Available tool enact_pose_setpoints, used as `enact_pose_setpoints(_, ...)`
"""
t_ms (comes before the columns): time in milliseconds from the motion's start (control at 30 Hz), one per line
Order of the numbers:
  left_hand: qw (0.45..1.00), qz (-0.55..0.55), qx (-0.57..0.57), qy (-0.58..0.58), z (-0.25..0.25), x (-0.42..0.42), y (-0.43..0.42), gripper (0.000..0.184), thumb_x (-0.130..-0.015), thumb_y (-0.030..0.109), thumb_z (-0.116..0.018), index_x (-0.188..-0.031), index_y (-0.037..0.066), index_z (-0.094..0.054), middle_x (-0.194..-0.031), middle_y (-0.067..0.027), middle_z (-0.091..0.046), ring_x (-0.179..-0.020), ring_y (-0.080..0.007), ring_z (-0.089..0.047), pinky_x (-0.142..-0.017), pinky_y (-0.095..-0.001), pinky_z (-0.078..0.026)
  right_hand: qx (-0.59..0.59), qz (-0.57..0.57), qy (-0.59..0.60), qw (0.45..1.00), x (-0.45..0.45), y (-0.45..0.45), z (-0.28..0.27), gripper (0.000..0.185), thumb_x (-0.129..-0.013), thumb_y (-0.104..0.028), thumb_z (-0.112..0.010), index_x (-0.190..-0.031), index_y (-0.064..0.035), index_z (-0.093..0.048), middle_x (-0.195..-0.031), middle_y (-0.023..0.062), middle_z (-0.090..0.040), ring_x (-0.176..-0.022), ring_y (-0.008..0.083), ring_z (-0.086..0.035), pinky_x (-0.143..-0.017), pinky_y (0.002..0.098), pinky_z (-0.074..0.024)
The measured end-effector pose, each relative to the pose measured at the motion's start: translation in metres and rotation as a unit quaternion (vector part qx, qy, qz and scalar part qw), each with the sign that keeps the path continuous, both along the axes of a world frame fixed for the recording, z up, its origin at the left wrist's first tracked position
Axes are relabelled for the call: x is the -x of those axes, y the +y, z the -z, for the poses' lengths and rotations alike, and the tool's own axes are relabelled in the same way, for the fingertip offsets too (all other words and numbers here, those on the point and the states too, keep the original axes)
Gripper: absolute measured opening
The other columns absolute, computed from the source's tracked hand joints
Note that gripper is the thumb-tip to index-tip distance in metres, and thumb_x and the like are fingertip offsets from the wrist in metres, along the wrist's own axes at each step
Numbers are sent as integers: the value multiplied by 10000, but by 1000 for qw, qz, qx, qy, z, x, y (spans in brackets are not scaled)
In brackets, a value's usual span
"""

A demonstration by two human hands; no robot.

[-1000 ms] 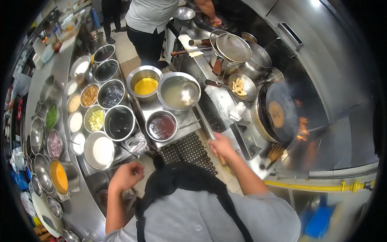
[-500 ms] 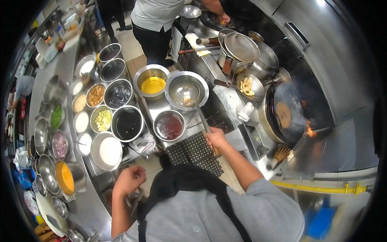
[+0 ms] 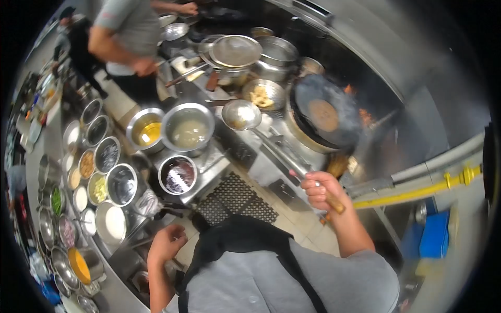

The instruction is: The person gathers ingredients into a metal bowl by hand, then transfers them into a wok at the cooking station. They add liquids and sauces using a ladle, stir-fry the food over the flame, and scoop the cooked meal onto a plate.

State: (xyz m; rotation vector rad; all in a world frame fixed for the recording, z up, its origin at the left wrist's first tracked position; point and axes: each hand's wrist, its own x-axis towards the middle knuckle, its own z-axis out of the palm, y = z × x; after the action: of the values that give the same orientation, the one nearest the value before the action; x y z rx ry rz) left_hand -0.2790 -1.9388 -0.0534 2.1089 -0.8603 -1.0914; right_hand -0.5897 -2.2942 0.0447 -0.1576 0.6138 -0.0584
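Note:
My right hand is wrapped round the wooden grip of a long steel ladle. The ladle's round bowl hangs between the pot of cloudy water and the wok, below the perforated strainer of pale yellow pieces. What the bowl contains is hard to make out. A brown round patch shows inside the smoking wok, with flames behind it. My left hand hangs beside my apron, fingers loosely bent, with nothing in it.
On the left counter stand several pots and bowls, among them a white-filled pot and an orange-filled pot. A pot of yellow oil and one of dark red liquid sit ahead. A co-worker stands beyond. A yellow pipe runs at right.
The ladle has come up out of the water pot and swung right toward the wok, my right arm moving with it. My view has turned right. The co-worker has turned.

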Motion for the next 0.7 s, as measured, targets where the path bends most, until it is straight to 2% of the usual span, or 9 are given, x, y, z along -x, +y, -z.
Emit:
enact_pose_setpoints(233, 998, 61, -3, -11, 6, 50, -44, 399, -749, 182, -697, -1086, -20, -630, -945, -152, -697, -821, -235, -668, -754, -343, -518, 146, 148, 54, 977, 113, -47, -42, 365, -902, -123, -503, -1255, -28, -492, -652, -20, -447, -415, 29, -399, -320, 202, -297)
enact_pose_setpoints(267, 998, 68, 8, -16, 8, 56, -44, 403, -752, 182, -699, -1093, -20, -627, -948, -152, -697, -823, -235, -667, -758, -343, -517, 352, 80, 211, 909, 115, -65, -36, 379, -885, -136, -517, -1246, -20, -507, -670, 21, -510, -458, 90, -473, -371, 256, -376)
enact_pose_setpoints(300, 998, 65, 5, -13, 7, 62, -44, 403, -752, 182, -699, -1093, -20, -627, -948, -152, -697, -823, -235, -667, -758, -343, -517, 531, 4, 350, 772, 117, -80, -26, 394, -869, -150, -531, -1238, -13, -521, -689, 63, -573, -501, 151, -548, -423, 310, -456)
enact_pose_setpoints(333, 998, 64, 7, -8, 5, 66, -43, 396, -756, 179, -698, -1092, -18, -625, -945, -150, -697, -823, -237, -667, -757, -342, -515, 531, -1, 349, 772, 123, -97, -8, 394, -869, -150, -531, -1238, -13, -521, -689, 63, -573, -501, 151, -548, -423, 310, -456)
enact_pose_setpoints(400, 998, 56, 7, -1, 0, 73, -36, 390, -759, 175, -697, -1090, -16, -624, -943, -148, -697, -824, -239, -667, -757, -340, -513, 816, -81, 505, 268, 126, -122, 20, 434, -815, -149, -582, -1223, -9, -538, -797, 180, -657, -694, 295, -644, -669, 414, -530)
enact_pose_setpoints(533, 999, -45, 13, 22, -4, 65, 2, 351, -762, 126, -688, -1067, -33, -620, -890, -128, -689, -796, -191, -647, -740, -312, -503, 755, -64, 593, 272, 111, -119, 23, 527, -758, -137, -630, -1257, -19, -508, -922, 261, -652, -877, 383, -641, -880, 431, -474)
enact_pose_setpoints(600, 988, -152, 20, 5, 6, 46, 32, 331, -762, 90, -675, -1061, -43, -619, -839, -87, -669, -770, -149, -621, -722, -297, -499, 841, 76, 437, 310, 104, -120, 41, 457, -794, -111, -625, -1238, -54, -534, -792, 160, -655, -691, 279, -636, -659, 392, -515)
enact_pose_setpoints(667, 972, -211, 22, -97, 0, 17, 60, 234, -779, 75, -659, -979, -44, -642, -787, -79, -660, -732, -141, -613, -690, -298, -495, 534, 90, 331, 773, 71, -84, -11, 363, -849, -105, -593, -1209, -77, -555, -685, 23, -562, -487, 119, -495, -430, 285, -403)
enact_pose_setpoints(700, 955, -251, 13, -157, 4, -4, 78, 195, -795, 92, -654, -937, -40, -654, -786, -109, -671, -719, -149, -617, -680, -303, -493, 464, 201, 312, 805, 37, -41, -41, 167, -930, -83, -502, -1086, -69, -558, -588, -67, -391, -383, 16, -302, -314, 199, -187)
